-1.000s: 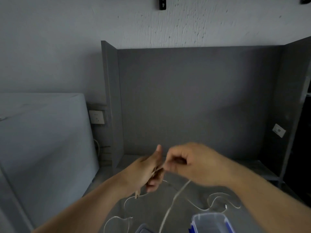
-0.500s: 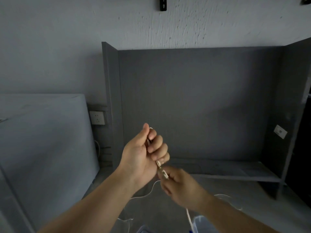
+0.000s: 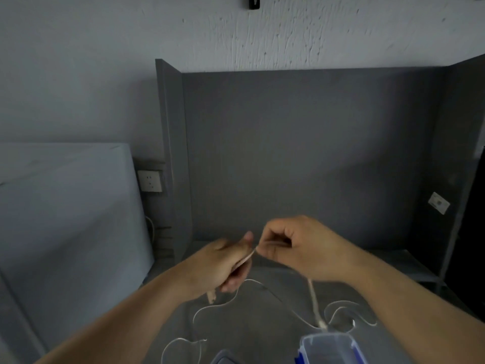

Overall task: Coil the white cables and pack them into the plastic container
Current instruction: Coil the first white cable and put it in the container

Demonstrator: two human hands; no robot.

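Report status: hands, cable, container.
Left hand, right hand both gripping thin white cable; slack trails on grey desk. Clear blue-clipped plastic container nearby, unobstructed.

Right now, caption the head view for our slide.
Left hand and right hand coil white cable; plastic container waits nearby.

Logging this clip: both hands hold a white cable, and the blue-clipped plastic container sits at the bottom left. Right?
No: the head view shows the plastic container at the bottom right, not left. The left hand and right hand do hold the white cable.
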